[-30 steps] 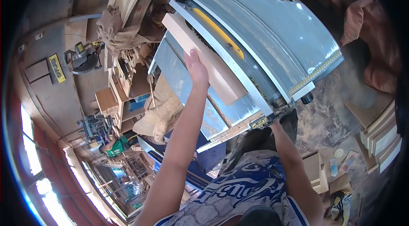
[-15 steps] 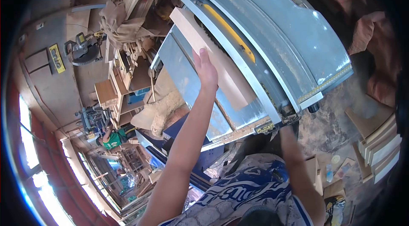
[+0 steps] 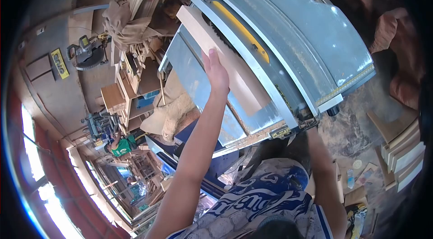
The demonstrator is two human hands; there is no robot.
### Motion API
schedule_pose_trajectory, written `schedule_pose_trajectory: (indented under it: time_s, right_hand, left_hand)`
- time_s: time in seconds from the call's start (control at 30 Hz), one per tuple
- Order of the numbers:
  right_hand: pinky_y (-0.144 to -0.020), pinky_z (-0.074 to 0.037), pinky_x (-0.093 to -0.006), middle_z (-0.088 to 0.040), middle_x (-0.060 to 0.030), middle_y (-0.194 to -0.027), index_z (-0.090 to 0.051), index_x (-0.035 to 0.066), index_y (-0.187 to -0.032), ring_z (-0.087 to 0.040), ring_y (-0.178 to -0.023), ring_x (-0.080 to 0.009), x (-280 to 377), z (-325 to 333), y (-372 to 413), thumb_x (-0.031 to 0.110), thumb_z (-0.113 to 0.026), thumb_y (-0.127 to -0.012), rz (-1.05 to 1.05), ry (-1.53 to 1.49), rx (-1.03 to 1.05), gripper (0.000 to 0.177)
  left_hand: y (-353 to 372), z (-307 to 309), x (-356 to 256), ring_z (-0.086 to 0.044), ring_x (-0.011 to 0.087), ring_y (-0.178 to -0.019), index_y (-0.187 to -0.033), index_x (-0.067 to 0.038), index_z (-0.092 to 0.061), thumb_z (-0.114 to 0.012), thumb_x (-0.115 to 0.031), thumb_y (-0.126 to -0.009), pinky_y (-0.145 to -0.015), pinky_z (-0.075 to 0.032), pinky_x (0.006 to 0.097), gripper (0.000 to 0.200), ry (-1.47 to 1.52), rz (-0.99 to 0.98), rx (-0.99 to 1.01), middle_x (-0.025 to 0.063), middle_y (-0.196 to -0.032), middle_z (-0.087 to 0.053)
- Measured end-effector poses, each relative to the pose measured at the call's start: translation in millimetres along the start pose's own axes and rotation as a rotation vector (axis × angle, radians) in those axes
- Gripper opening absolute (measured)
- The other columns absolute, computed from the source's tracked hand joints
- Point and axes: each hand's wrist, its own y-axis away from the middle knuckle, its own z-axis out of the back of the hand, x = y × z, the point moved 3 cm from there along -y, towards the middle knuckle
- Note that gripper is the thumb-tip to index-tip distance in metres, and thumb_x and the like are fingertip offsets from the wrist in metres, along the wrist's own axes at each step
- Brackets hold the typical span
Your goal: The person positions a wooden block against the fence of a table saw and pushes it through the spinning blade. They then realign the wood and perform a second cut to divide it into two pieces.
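The board (image 3: 243, 88) is laid flat on the table (image 3: 191, 81), with its edge kept against the fence (image 3: 270, 74) for guidance. It is pressed down by the left hand (image 3: 215, 73), grip spread flat and unclamped. The right hand is hidden below the table edge, so its grip cannot be told.

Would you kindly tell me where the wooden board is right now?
In the head view the wooden board lies upper centre on the saw table, just left of the yellow guard, with the left hand flat on it.
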Motion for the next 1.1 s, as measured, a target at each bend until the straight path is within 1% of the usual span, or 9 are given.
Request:
schedule_pose_trajectory:
  time_s: [0.1, 0.23, 0.37, 0.5, 0.67, 0.77, 0.83, 0.9, 1.1]
  right_hand:
    - [-0.129, -0.028, -0.0522, -0.058, -0.0131, -0.155, -0.065, 0.023, -0.147, -0.048, -0.148, -0.0344, 35.9, -60.5, 16.6, 0.034, -0.066, -0.096, 0.141, 0.06, -0.185, 0.052]
    - [-0.129, -0.028, -0.0522, -0.058, -0.013, -0.155, -0.065, 0.023, -0.147, -0.048, -0.148, -0.0344, 3.8, 0.0, 10.0, 0.034, -0.066, -0.096, 0.043, 0.01, -0.001, 0.052]
    - [-0.129, -0.028, -0.0522, -0.058, -0.0129, -0.155, -0.065, 0.023, -0.147, -0.048, -0.148, -0.0344, 27.6, -63.2, 13.0, 0.034, -0.066, -0.096, 0.139, 0.059, -0.17, 0.052]
    - [-0.129, -0.028, -0.0523, -0.058, -0.0129, -0.155, -0.065, 0.023, -0.147, -0.048, -0.148, -0.0344, -4.3, -1.2, 10.7, 0.033, -0.066, -0.097, 0.045, 0.02, -0.009, 0.052]
    - [-0.129, -0.028, -0.0523, -0.058, -0.0128, -0.155, -0.065, 0.023, -0.147, -0.048, -0.148, -0.0344, 25.2, -62.3, 25.1, 0.033, -0.066, -0.097, 0.16, 0.062, -0.162, 0.052]
    - [-0.129, -0.028, -0.0523, -0.058, -0.0128, -0.155, -0.065, 0.023, -0.147, -0.048, -0.148, -0.0343, -0.5, -6.8, 21.9, 0.033, -0.066, -0.097, 0.051, 0.027, -0.018, 0.052]
    - [-0.129, -0.028, -0.0523, -0.057, -0.0127, -0.156, -0.065, 0.023, -0.147, -0.048, -0.148, -0.0343, -1.6, -22.0, 9.6, 0.033, -0.066, -0.097, 0.009, 0.013, -0.043, 0.052]
    - [-0.129, -0.028, -0.0523, -0.057, -0.0127, -0.156, -0.065, 0.023, -0.147, -0.048, -0.148, -0.0343, 19.7, -65.8, 20.3, 0.033, -0.066, -0.097, 0.135, 0.059, -0.158, 0.052]
    - [-0.129, -0.028, -0.0524, -0.057, -0.0126, -0.156, -0.065, 0.023, -0.147, -0.048, -0.148, -0.0343, -7.9, -2.6, 13.6, 0.033, -0.065, -0.097, 0.019, 0.03, -0.016, 0.051]
  left_hand:
    - [-4.0, -5.5, -4.8, -0.052, 0.0257, -0.138, -0.169, -0.003, -0.023, -0.04, -0.033, -0.118, -0.116, -0.043, 0.0378, 0.062, -0.003, -0.021, 0.03, 0.0162, -0.158, -0.049]
    - [-5.9, -3.9, 0.4, -0.052, 0.0259, -0.138, -0.168, -0.001, -0.024, -0.04, -0.034, -0.118, -0.116, -0.042, 0.0376, 0.062, 0.013, -0.027, 0.031, 0.0166, -0.157, -0.049]
    - [-7.4, -3.8, -0.5, -0.052, 0.0259, -0.138, -0.169, 0.0, -0.023, -0.04, -0.034, -0.118, -0.117, -0.042, 0.0373, 0.064, -0.01, -0.018, 0.044, 0.0172, -0.158, -0.049]
    - [-16.3, -2.3, 4.5, -0.052, 0.0263, -0.139, -0.169, -0.001, -0.022, -0.04, -0.035, -0.118, -0.117, -0.042, 0.0376, 0.064, -0.014, -0.028, 0.044, 0.0173, -0.158, -0.049]
    - [-6.2, -7.6, -3.6, -0.052, 0.0262, -0.14, -0.169, -0.001, -0.023, -0.039, -0.034, -0.118, -0.118, -0.042, 0.0379, 0.063, -0.011, -0.009, 0.046, 0.0177, -0.158, -0.049]
    - [-8.2, -8.3, -1.9, -0.059, 0.0244, -0.125, -0.16, -0.004, -0.038, -0.038, -0.032, -0.117, -0.108, -0.047, 0.039, 0.051, 0.012, -0.037, -0.011, 0.014, -0.141, -0.059]
    - [-2.7, -6.6, -5.5, -0.058, 0.0252, -0.128, -0.161, -0.004, -0.037, -0.037, -0.032, -0.117, -0.11, -0.046, 0.0393, 0.052, -0.077, -0.057, -0.026, 0.0151, -0.143, -0.058]
    - [-5.7, -4.9, -3.4, -0.055, 0.0257, -0.135, -0.165, -0.003, -0.03, -0.037, -0.032, -0.118, -0.114, -0.043, 0.0387, 0.056, -0.056, -0.055, -0.005, 0.0166, -0.151, -0.053]
    - [-6.2, 0.3, 1.2, -0.049, 0.0263, -0.143, -0.169, 0.0, -0.022, -0.037, -0.034, -0.118, -0.121, -0.038, 0.0374, 0.063, -0.038, -0.003, 0.016, 0.018, -0.16, -0.047]
